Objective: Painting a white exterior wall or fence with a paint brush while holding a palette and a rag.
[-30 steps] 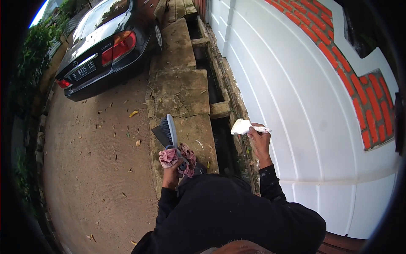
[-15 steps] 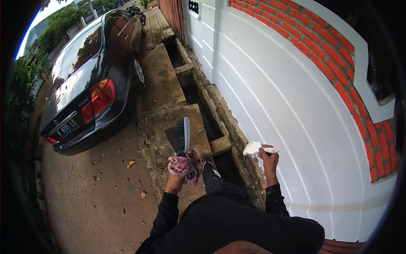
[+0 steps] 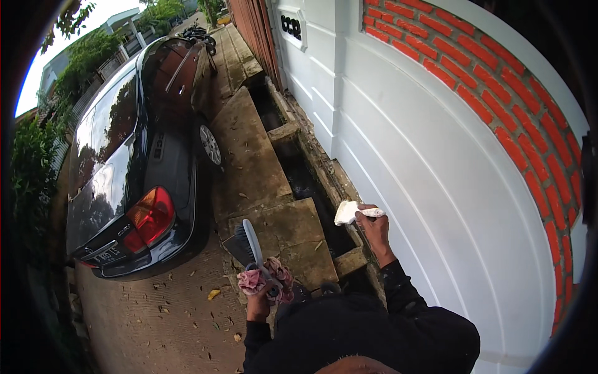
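Paintbrush (image 3: 349, 214) sits gripped in right hand (image 3: 374, 232), wall (image 3: 430, 206) already white. Left hand (image 3: 258, 305) clutches handbrush (image 3: 251, 240) and rag (image 3: 250, 282); what remains is unclear.

Open air stretches from a person's left hand (image 3: 258, 304) to the right hand (image 3: 375, 229) at its 2 o'clock, above a concrete slab (image 3: 300, 244), while a white panelled wall (image 3: 430, 212) bars the right hand's way at 3 o'clock and a black sedan (image 3: 156, 168) bounds the room at the left hand's 10 o'clock.
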A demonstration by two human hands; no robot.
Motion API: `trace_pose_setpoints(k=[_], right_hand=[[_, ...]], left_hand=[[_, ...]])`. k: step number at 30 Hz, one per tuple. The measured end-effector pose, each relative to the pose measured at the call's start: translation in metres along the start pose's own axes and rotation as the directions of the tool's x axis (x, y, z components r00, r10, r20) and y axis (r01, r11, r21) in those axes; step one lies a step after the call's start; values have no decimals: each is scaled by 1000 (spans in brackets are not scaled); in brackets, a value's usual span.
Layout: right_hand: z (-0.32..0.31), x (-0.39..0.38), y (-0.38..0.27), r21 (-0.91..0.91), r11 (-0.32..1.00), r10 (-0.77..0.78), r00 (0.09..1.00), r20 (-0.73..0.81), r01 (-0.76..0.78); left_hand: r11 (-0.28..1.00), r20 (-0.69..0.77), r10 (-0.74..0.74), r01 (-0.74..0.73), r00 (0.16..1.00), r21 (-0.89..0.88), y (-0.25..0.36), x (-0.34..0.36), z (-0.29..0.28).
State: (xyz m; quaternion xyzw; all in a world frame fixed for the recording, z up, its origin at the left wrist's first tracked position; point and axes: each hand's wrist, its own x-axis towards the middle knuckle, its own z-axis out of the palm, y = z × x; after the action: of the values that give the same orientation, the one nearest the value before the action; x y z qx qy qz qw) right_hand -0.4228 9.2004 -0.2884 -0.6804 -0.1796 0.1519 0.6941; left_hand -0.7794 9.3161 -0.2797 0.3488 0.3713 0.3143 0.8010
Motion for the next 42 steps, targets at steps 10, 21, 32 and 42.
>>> trace_pose_setpoints(k=[10,21,32,42], right_hand=[[133,166,29,64,998,-12,995,-94,18],[234,327,11,-119,992,-8,953,-302,-29],[409,579,84,-109,991,39,959,-280,-73],[580,776,69,77,981,184,982,-35,-180]], left_hand=[[987,-57,-155,157,986,20,83,242,-41],[991,200,-65,40,978,126,249,523,24],[928,329,95,-202,940,312,313,774,25],[993,-51,-24,18,998,-113,412,914,23]])
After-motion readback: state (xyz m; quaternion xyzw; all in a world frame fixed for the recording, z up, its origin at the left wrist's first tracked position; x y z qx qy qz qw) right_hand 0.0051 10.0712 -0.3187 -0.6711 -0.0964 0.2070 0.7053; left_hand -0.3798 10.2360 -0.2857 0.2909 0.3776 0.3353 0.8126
